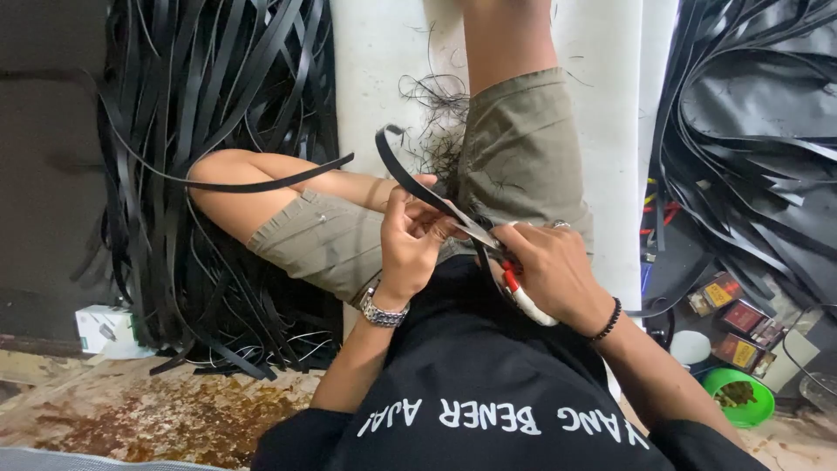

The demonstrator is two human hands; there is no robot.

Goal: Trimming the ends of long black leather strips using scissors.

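Evidently, a black strip (410,179) is being trimmed with scissors (510,275), so the strip should be kept taut and the blades aligned along its edge. It is pinched by the closed left hand (410,240), rising up and away from it. The handles are gripped by the clenched right hand (554,270), just beside.

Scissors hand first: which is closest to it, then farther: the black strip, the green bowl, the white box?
From the right hand:
1. Black strip, right at the scissors.
2. Green bowl, lower right.
3. White box, far left on the floor.
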